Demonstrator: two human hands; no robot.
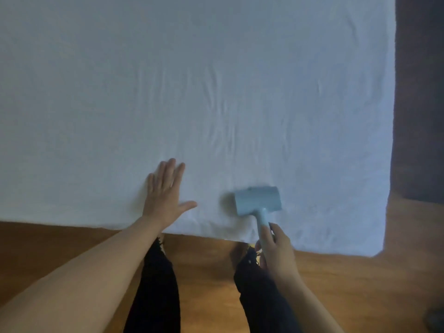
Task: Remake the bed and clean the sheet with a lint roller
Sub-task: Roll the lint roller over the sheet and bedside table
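Presently the left hand [165, 193] lies flat on the white sheet [216, 92] near the bed's front edge, fingers straight and spread, while just to its right the right hand [276, 246] grips the handle of the pale blue lint roller [257, 200], its head resting on the sheet. Judged progress: sheet is spread but creased at centre, rolling under way near the front edge, most of the surface apparently left. Pillows, any cover and the bed's far and left limits are out of view; lint is not discernible.

Sheet [192, 80] runs off top and left edges
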